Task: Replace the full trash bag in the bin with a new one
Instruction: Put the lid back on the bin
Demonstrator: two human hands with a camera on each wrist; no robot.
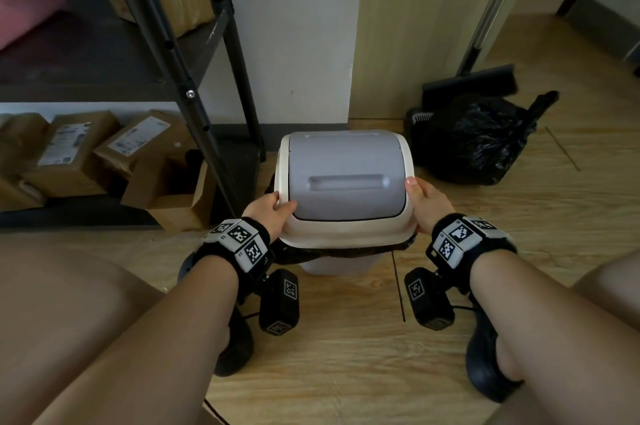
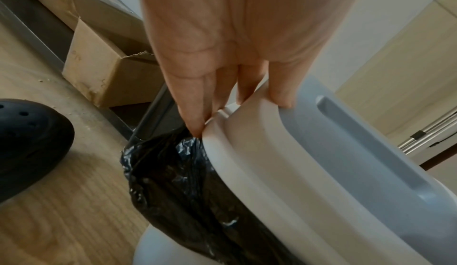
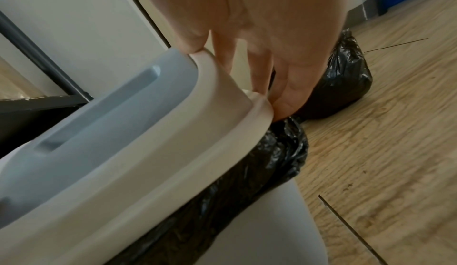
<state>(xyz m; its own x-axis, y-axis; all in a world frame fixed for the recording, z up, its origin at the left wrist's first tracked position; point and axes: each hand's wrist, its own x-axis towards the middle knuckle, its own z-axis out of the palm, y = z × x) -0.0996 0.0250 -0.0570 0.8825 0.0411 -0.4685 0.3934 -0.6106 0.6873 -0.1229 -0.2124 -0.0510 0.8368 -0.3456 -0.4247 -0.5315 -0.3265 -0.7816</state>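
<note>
- A white bin (image 1: 332, 263) stands on a wood-look floor (image 1: 485, 251), capped by a cream lid frame (image 1: 346, 234) with a grey swing flap (image 1: 343, 171).
- A black liner bag (image 2: 188, 181) is folded over the bin's rim, its edge showing just beneath the lid frame; what the bin holds is hidden.
- The left hand (image 1: 268, 211) clamps the frame's left side, thumb on the flap, fingers (image 2: 195, 113) curled under the edge.
- The right hand (image 1: 427, 201) clasps the right side likewise.
- A full, tied black trash bag (image 1: 474, 144) sits on the floor to the bin's right, beside a dustpan and broom (image 1: 471, 81).
- The flap's recessed grip runs left to right across the lid.
- Cardboard boxes (image 1: 76, 154) fill the bottom of a black metal shelf (image 1: 194, 85).
</note>
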